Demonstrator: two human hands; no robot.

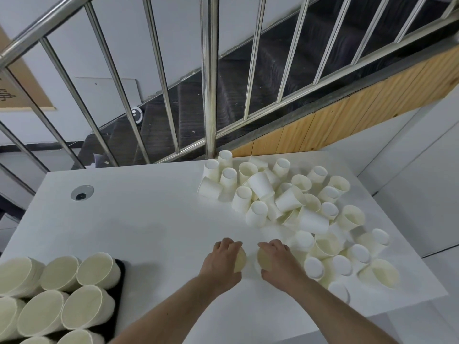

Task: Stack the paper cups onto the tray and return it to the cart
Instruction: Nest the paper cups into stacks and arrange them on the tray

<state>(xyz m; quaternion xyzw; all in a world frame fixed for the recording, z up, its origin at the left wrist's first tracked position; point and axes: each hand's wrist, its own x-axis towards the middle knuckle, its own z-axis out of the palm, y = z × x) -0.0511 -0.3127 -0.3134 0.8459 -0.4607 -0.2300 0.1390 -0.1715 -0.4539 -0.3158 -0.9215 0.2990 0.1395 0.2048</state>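
A heap of several loose white paper cups (293, 202) covers the right half of the white table (139, 219), some upright, some upside down, some on their sides. My left hand (222, 259) grips one paper cup (240, 260) from above, its open mouth facing right. Close beside it my right hand (279, 259) grips a second cup (263, 258), its mouth facing left toward the first. A black tray (121, 266) at the lower left holds several stacks of nested cups (98, 269).
A steel stair railing (210, 78) stands right behind the table's far edge, with dark stairs beyond. A round cable port (82, 192) sits in the table's far left. The table's right edge drops off beside the heap.
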